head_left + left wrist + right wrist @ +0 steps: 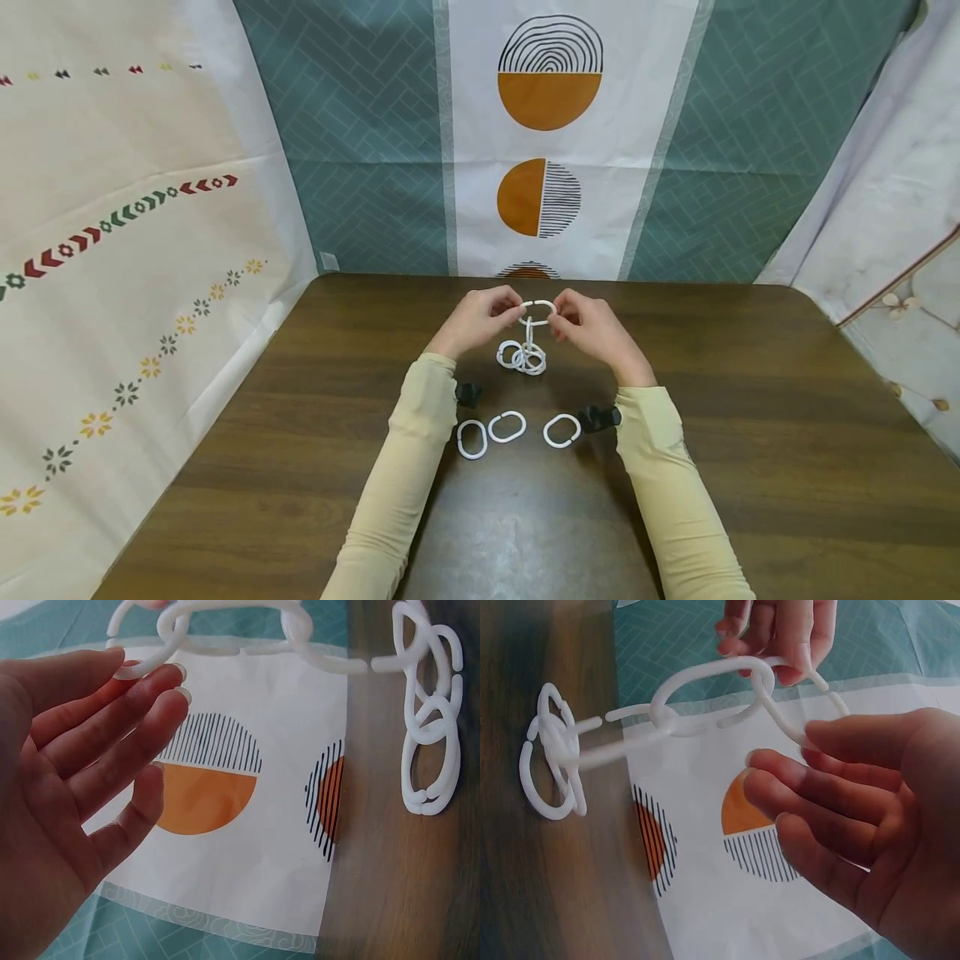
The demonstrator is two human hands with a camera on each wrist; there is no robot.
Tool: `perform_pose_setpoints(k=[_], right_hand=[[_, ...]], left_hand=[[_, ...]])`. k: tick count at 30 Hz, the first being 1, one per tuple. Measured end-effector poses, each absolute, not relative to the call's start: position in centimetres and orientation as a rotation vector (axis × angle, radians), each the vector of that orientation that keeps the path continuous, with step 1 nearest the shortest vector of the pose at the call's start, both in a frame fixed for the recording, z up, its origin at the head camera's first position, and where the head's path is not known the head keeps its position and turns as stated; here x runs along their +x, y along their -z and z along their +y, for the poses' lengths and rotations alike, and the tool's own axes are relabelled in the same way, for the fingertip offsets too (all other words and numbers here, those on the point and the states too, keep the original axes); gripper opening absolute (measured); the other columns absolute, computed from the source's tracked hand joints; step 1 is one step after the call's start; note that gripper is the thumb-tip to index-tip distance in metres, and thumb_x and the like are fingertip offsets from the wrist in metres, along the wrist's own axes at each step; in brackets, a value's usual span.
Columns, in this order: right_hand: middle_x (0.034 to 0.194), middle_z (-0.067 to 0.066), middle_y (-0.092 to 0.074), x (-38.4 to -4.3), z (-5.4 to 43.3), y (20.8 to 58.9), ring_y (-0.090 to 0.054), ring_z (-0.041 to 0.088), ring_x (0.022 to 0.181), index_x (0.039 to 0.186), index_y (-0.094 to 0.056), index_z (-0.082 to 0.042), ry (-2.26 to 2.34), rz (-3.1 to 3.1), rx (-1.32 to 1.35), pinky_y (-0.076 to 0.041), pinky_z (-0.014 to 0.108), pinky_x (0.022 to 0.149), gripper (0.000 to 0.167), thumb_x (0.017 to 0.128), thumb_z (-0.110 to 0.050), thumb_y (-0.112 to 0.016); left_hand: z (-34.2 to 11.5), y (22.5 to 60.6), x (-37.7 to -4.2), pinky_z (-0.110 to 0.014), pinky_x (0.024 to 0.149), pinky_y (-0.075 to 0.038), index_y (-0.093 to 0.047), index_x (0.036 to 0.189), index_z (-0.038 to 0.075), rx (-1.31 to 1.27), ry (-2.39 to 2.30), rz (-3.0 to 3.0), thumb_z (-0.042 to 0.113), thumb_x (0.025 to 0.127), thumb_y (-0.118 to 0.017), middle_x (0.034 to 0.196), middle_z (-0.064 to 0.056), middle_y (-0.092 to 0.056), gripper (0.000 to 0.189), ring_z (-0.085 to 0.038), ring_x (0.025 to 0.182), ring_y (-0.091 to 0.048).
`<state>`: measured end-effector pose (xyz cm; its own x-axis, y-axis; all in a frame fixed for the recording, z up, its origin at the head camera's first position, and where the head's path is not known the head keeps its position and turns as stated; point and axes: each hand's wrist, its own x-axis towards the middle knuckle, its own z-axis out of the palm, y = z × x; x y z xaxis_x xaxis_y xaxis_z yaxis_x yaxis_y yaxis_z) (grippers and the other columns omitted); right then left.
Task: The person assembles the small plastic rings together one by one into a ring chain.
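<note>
Both hands hold up one white oval plastic ring [537, 323] with a small gap in its top side. My left hand [474, 323] pinches its left end between thumb and fingers. At the opposite end, my right hand [598, 335] pinches it the same way. From this ring hangs a linked chain of similar rings; one link [296, 630] stretches down from it. The lower links [551, 746] bunch together near the tabletop, overlapping one another. In the left wrist view, the left hand's lower fingers [131, 761] are spread loosely below the pinched ring.
Three loose white rings lie on the brown wooden table [300, 467] between the forearms: a left one [472, 422], a middle one [507, 441] and a right one [545, 432]. Black wrist devices [597, 418] sit close by. A patterned cloth [360, 167] hangs behind the table.
</note>
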<state>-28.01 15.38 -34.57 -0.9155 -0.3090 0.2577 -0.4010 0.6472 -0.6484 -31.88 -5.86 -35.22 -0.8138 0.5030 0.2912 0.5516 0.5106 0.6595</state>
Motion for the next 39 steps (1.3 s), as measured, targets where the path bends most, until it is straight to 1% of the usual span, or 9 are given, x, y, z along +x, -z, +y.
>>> perform_pose_setpoints(k=[3,9,16,18,21,25,29,33,39], right_hand=[[0.078,0.014,-0.071,-28.1,15.5,34.8,-0.066,0.028,0.070,0.095,-0.059,-0.004,-1.093,-2.767,0.655,-0.045,0.029,0.065,0.007,0.094,-0.011,-0.061],[0.077,0.011,-0.070,-28.1,15.6,34.6,-0.059,0.013,0.065,0.095,-0.060,-0.004,-1.035,-2.834,0.696,-0.043,0.028,0.062,0.008,0.093,-0.011,-0.062],[0.086,0.010,-0.071,-27.0,16.4,33.4,-0.065,0.019,0.075,0.103,-0.058,-0.003,-0.877,-2.892,0.713,-0.049,0.035,0.071,0.014,0.093,-0.013,-0.062],[0.087,0.010,-0.071,-26.5,16.8,33.1,-0.065,0.019,0.076,0.103,-0.058,-0.003,-0.780,-2.940,0.786,-0.050,0.037,0.073,0.016,0.092,-0.012,-0.063],[0.090,0.009,-0.067,-25.6,17.0,33.2,-0.062,0.018,0.079,0.104,-0.058,-0.003,-0.613,-3.032,1.006,-0.051,0.036,0.076,0.020,0.090,-0.013,-0.067],[0.101,0.010,-0.060,-24.6,16.6,34.7,-0.060,0.020,0.091,0.110,-0.056,-0.005,-0.469,-3.149,1.278,-0.050,0.035,0.082,0.033,0.085,-0.019,-0.074],[0.107,0.009,-0.055,-24.1,16.0,36.4,-0.054,0.021,0.098,0.112,-0.055,-0.007,-0.382,-3.235,1.332,-0.048,0.034,0.085,0.044,0.079,-0.022,-0.080],[0.100,0.005,-0.051,-23.8,15.4,37.6,-0.045,0.016,0.091,0.105,-0.056,-0.011,-0.288,-3.246,1.354,-0.043,0.029,0.080,0.041,0.075,-0.020,-0.083],[0.090,0.002,-0.049,-23.5,14.9,38.4,-0.041,0.014,0.084,0.094,-0.053,-0.012,-0.242,-3.227,1.365,-0.037,0.025,0.073,0.035,0.074,-0.013,-0.083]], left_hand=[[-6.0,35.3,-31.9,-0.027,0.075,-0.052,-0.067,0.100,0.010,-0.949,1.203,-2.660,0.024,0.095,-0.062,0.088,-0.006,-0.071,0.016,-0.014,0.078,-0.064],[-6.1,35.2,-31.8,-0.025,0.073,-0.051,-0.067,0.100,0.009,-0.973,1.173,-2.669,0.023,0.095,-0.063,0.085,-0.006,-0.070,0.016,-0.014,0.074,-0.062],[-5.9,35.2,-31.7,-0.027,0.072,-0.051,-0.067,0.098,0.008,-0.944,1.217,-2.651,0.020,0.094,-0.064,0.088,-0.012,-0.072,0.013,-0.017,0.075,-0.064],[-5.9,35.1,-31.7,-0.027,0.072,-0.051,-0.067,0.098,0.008,-0.947,1.217,-2.645,0.021,0.094,-0.064,0.087,-0.011,-0.071,0.014,-0.018,0.075,-0.064],[-5.8,35.1,-31.8,-0.026,0.072,-0.051,-0.068,0.098,0.008,-0.957,1.200,-2.652,0.022,0.095,-0.063,0.085,-0.008,-0.071,0.015,-0.017,0.075,-0.064],[-5.8,35.0,-31.8,-0.026,0.072,-0.050,-0.068,0.098,0.009,-0.968,1.173,-2.680,0.021,0.094,-0.063,0.086,-0.007,-0.071,0.014,-0.014,0.075,-0.063],[-5.7,35.0,-31.9,-0.026,0.072,-0.050,-0.068,0.097,0.009,-0.981,1.145,-2.705,0.021,0.094,-0.063,0.087,-0.007,-0.071,0.013,-0.014,0.075,-0.063],[-5.7,35.2,-32.0,-0.026,0.072,-0.050,-0.068,0.097,0.009,-0.994,1.144,-2.722,0.021,0.095,-0.063,0.089,-0.010,-0.072,0.013,-0.014,0.075,-0.063],[-5.5,35.3,-31.9,-0.026,0.072,-0.051,-0.067,0.097,0.008,-1.009,1.177,-2.727,0.020,0.095,-0.062,0.092,-0.016,-0.072,0.013,-0.015,0.075,-0.064]])
